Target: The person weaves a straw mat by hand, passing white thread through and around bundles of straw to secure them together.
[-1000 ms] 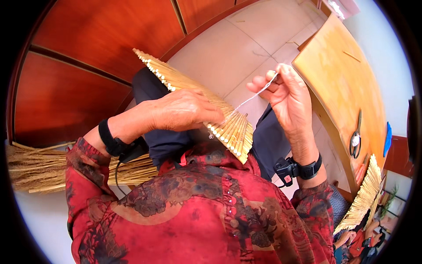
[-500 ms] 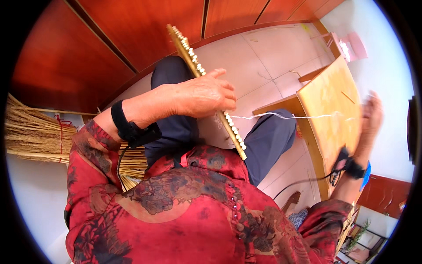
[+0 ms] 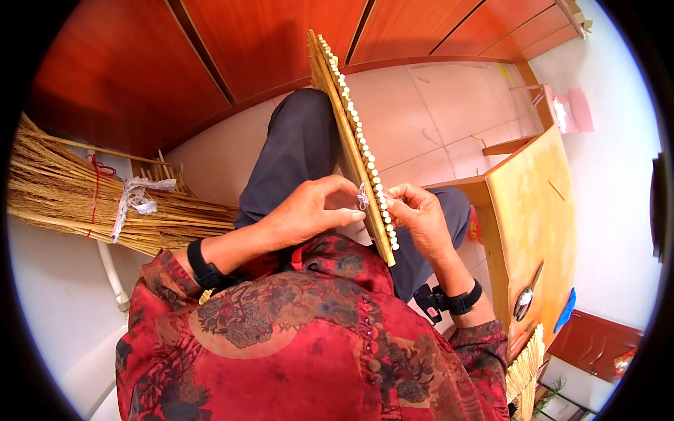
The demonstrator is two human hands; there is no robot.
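Note:
A panel of stalks, laid side by side with their pale round cut ends in a row, stands on edge between my legs. A small tangle of white string lies against its left face. Beside that string, my left hand has its thumb and forefinger apart in a curve, the tips close to the panel. My right hand is at the panel's right side, thumb and fingers pinched together against the row of stalk ends. What lies inside that pinch is hidden.
Bundled dry stalks, tied with red and white strips, lie at the left. On the right stands a wooden table with scissors and a blue cloth-like thing. Red-brown cabinet panels rise ahead.
My right hand has come in from the far right, where white string stretched from the panel, to the stalk ends. My left hand has moved down and nearer, off the panel's top side.

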